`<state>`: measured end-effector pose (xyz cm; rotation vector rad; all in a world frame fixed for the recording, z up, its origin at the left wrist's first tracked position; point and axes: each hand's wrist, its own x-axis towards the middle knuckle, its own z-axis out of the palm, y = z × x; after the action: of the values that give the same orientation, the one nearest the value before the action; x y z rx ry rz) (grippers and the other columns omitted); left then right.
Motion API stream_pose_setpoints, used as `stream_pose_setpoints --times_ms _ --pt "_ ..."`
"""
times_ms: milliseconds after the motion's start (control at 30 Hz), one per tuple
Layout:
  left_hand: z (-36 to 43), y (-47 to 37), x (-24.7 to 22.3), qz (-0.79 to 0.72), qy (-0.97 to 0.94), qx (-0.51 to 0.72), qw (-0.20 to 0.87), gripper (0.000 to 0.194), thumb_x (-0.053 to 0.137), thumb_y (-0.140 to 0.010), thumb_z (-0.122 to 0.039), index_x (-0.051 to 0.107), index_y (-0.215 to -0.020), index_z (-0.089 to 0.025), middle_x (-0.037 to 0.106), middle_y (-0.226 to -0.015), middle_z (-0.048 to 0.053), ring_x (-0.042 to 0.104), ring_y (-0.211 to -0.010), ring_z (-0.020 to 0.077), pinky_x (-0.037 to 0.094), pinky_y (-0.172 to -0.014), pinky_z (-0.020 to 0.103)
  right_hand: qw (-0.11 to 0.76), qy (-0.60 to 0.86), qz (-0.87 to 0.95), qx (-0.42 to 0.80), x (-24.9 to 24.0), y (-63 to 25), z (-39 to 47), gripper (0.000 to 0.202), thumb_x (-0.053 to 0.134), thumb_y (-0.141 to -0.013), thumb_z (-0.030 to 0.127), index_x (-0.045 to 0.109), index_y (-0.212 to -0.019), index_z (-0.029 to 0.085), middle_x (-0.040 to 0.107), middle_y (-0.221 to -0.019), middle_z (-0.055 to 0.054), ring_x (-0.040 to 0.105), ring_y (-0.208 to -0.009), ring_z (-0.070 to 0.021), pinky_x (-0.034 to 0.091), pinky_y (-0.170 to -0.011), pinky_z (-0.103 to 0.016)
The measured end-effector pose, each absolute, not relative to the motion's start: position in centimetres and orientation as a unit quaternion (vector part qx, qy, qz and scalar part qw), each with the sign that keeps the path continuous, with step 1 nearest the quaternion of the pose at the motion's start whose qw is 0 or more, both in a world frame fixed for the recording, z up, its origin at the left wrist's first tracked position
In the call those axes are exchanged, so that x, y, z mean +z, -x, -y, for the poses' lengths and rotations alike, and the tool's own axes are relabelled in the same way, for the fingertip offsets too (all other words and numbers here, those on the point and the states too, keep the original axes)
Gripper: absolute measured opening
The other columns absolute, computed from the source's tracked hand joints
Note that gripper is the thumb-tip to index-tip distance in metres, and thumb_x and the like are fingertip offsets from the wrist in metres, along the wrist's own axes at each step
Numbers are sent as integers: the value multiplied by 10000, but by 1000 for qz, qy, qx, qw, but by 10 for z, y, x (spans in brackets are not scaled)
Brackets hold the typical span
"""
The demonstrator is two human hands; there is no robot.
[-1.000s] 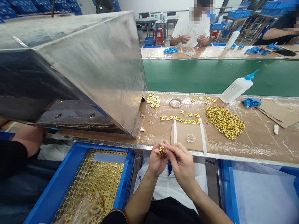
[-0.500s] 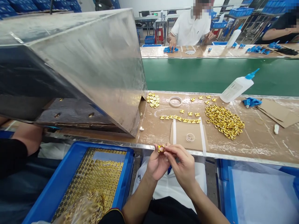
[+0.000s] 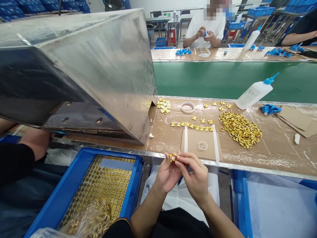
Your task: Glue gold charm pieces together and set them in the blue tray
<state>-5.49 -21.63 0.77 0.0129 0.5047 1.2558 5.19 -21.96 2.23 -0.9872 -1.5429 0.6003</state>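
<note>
Hands (image 3: pixel 166 177) pinch a ring (image 3: pixel 170 158) (shiny, gold-coloured).

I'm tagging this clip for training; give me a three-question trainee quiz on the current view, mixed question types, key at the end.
1. Multiple choice: what is held between the person's left hand and right hand?
A) a white bottle
B) a gold ring
C) a cardboard sheet

2. True or false: in the picture, the heap of gold rings lies left of the cardboard pad with two white strips.

3. Fill in: the white bottle beyond that heap has a ____ nozzle.

Key:
1. B
2. False; it lies to the right.
3. blue
</note>
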Motion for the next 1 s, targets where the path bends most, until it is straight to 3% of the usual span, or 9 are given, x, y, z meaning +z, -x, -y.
stream_pose_setpoints --times_ms 133,400,600,767,1000 --pt "221 57 5 -212 -3 580 787 360 936 -622 -421 700 -709 -163 640 -705 -36 647 -697 79 565 -712 160 572 411 661 258 23 -52 221 194 674 -915 99 762 -1000 249 762 -960 -65 749 -869 -202 643 -777 -331" --pt "222 58 -1 -245 -6 588 770 286 852 -765 -425 712 -718 -179 649 -669 -49 670 -698 53 574 -746 131 568 419 654 272 20 -47 221 163 656 -930 136 771 -969 245 761 -933 -67 748 -843 -207 642 -744 -340" --pt "221 60 -3 -233 -5 601 765 258 858 -766 -397 720 -723 -183 670 -691 -32 687 -699 75 586 -721 147 565 410 660 278 19 -46 219 192 658 -928 114 771 -993 255 752 -952 -66 742 -868 -202 637 -758 -329" --pt "220 61 -1 -212 28 597 773 293 920 -678 -371 711 -712 -168 669 -709 -31 676 -698 80 581 -741 160 565 405 662 280 19 -45 218 201 665 -922 106 776 -1001 254 750 -951 -65 743 -865 -205 637 -758 -324" --pt "220 67 4 -199 -3 591 782 303 910 -700 -371 692 -724 -162 649 -772 -23 653 -750 86 554 -754 172 562 389 673 284 19 -45 213 198 668 -911 77 756 -983 239 737 -949 -59 737 -877 -184 630 -786 -286"
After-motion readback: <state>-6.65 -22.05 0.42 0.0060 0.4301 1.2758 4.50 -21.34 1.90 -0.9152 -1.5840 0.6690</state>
